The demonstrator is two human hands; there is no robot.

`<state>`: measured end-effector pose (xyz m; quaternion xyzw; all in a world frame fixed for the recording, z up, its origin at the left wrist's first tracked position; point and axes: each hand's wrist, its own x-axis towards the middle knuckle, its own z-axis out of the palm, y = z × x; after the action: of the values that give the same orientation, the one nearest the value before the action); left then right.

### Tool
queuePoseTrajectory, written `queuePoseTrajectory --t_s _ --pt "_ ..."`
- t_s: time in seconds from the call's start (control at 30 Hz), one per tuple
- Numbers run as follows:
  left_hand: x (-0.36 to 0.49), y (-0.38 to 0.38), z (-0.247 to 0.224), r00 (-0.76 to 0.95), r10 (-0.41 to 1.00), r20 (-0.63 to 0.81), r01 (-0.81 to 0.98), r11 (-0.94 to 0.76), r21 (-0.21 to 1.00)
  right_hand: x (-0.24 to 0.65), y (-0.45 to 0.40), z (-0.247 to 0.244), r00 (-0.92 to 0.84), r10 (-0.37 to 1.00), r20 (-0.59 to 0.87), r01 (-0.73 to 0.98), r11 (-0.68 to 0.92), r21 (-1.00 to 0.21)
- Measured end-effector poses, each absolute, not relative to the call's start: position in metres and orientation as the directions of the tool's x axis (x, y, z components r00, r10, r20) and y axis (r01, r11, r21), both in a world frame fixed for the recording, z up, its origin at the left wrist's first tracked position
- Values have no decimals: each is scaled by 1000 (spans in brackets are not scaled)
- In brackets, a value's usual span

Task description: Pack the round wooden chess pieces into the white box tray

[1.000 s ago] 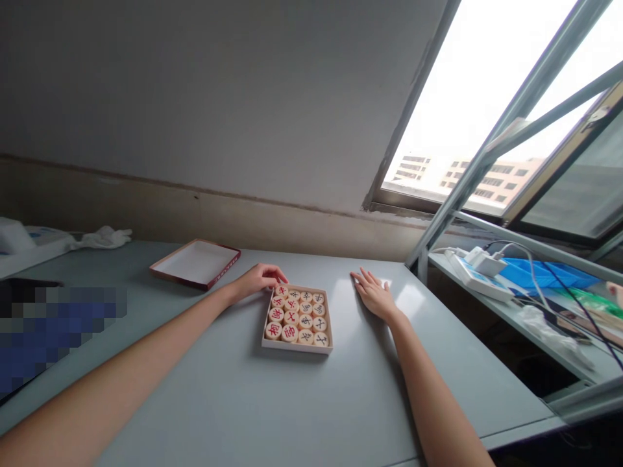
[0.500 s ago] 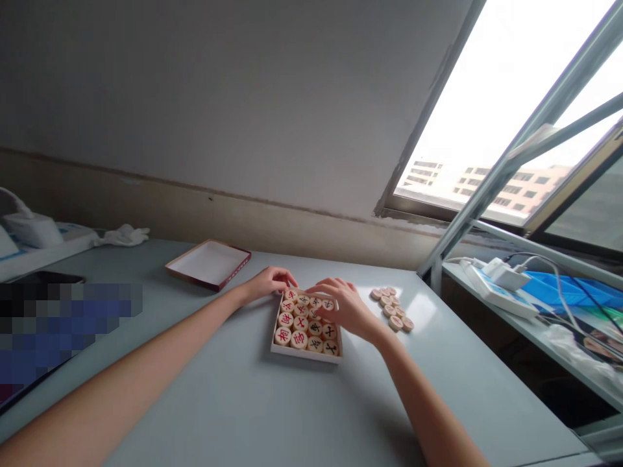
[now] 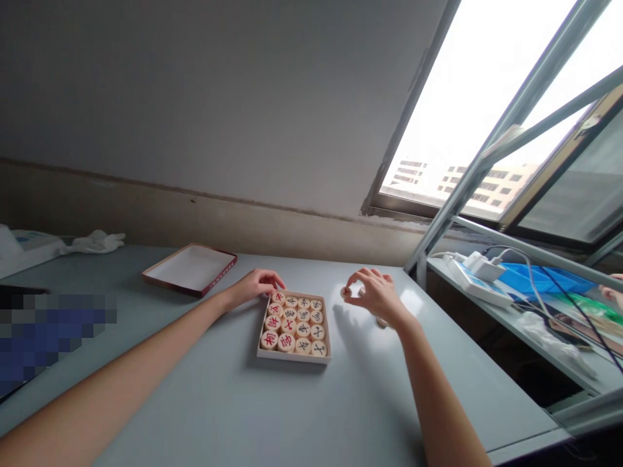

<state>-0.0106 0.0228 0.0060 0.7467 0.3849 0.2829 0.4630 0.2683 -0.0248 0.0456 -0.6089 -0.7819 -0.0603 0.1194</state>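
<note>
A shallow open box (image 3: pixel 294 356) on the grey table is filled with rows of round wooden pieces bearing red or black characters. My left hand (image 3: pixel 257 285) rests at the box's far left corner, fingers curled against its edge; whether they pinch the box or a piece there is too small to tell. Right of the box, above the table, my right hand (image 3: pixel 374 295) pinches one round piece (image 3: pixel 346 292) between thumb and fingertips. Loose pieces (image 3: pixel 381 322) lie beneath my right hand, mostly hidden by it.
An upturned box lid (image 3: pixel 192 267) with a dark red side lies at the back left. Beyond it are a white crumpled item (image 3: pixel 97 242) and a power strip. At right, a metal-framed shelf (image 3: pixel 487 298) holds chargers, cables and blue plastic; another person's hand (image 3: pixel 611 287) shows there.
My right hand has moved right, from over the box to beside it, and now holds a round piece. My left hand stays at the box corner. The view has shifted slightly right.
</note>
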Motion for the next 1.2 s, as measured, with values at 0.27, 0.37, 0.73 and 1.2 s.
queuePoseTrajectory --t_s 0.27,0.37,0.73,1.2 --pt "-9 22 7 532 845 61 325 -271 906 296 -25 52 -127 975 184 942 176 -286" --pt "-8 20 9 528 846 70 320 -275 907 261 -32 58 -408 900 155 752 427 -502" --pt "-8 17 13 512 854 90 376 -317 871 186 -51 38 -643 753 139 604 611 -511" --pt "-10 20 7 539 841 54 286 -243 927 286 -33 56 -292 956 23 890 281 -359"
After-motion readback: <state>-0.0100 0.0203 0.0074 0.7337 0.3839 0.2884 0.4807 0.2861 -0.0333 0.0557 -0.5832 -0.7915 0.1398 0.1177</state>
